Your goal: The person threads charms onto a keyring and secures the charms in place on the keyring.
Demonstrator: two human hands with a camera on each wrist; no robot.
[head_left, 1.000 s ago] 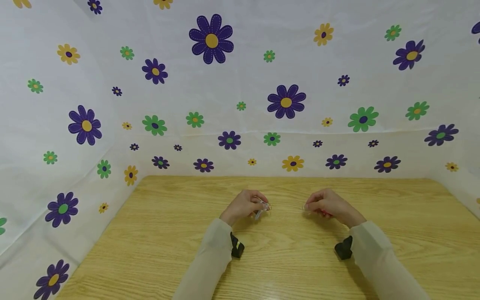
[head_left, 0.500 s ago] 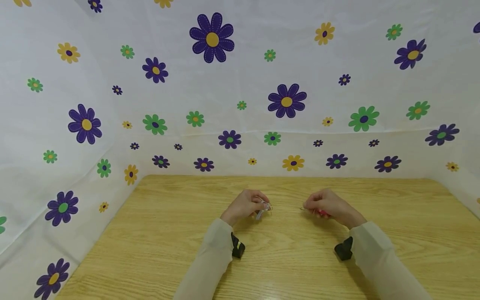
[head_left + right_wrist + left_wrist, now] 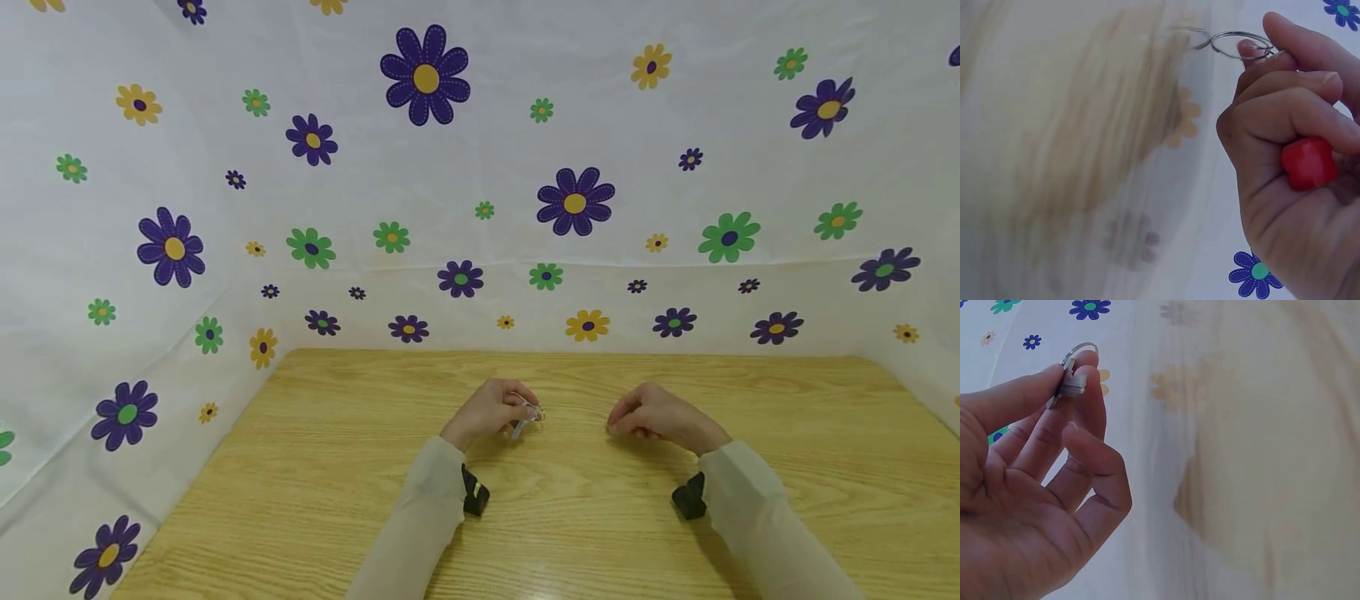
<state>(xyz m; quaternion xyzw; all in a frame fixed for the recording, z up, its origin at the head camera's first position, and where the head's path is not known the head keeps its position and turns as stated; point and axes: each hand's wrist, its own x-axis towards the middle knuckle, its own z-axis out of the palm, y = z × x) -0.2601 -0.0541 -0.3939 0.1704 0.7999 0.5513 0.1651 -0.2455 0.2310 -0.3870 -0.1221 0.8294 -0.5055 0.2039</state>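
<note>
In the head view my left hand (image 3: 491, 412) hovers over the left-centre of the table. Its thumb and fingers pinch a key (image 3: 1072, 385) with a metal ring (image 3: 1083, 345), and the other fingers curl loosely below. Across from it, my right hand (image 3: 648, 412) holds a round split ring (image 3: 1241, 45) at its fingertips. A glossy red charm (image 3: 1309, 164) is tucked in that palm under the curled fingers; any link between charm and ring is hidden by the hand. A gap separates the two hands.
The wood-grain table (image 3: 360, 500) reaches back to a white flower-print cloth (image 3: 480, 150), which also hangs at both sides. Black wrist cameras sit under the left (image 3: 475, 492) and right (image 3: 688, 497) sleeves.
My right hand's fingertips have dipped lower and turned inward, and the red charm that showed beneath it in the head view is now hidden there. The left hand stays nearly still.
</note>
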